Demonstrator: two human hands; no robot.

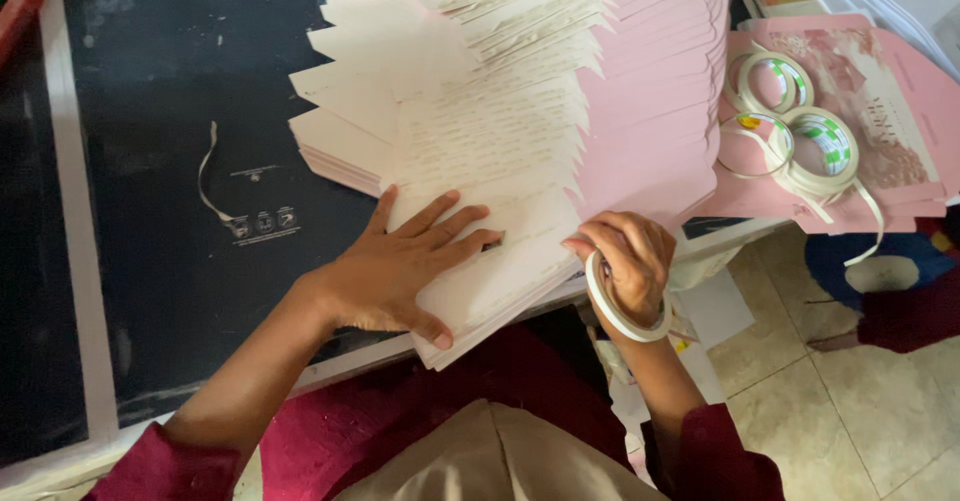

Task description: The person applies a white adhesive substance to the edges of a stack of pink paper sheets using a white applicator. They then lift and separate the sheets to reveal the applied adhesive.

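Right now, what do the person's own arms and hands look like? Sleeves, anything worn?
Both forearms are bare; dark red sleeves are pushed up near the elbows. The left hand is bare: no glove, ring or watch shows. The right hand is bare too, with a white tape roll ringing its wrist like a bracelet. No markings visible on either arm.

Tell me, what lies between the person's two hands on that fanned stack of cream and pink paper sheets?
In the head view, only the cream top sheet of the fanned paper stack lies between the flat left hand and the right hand, which wears a white tape roll.
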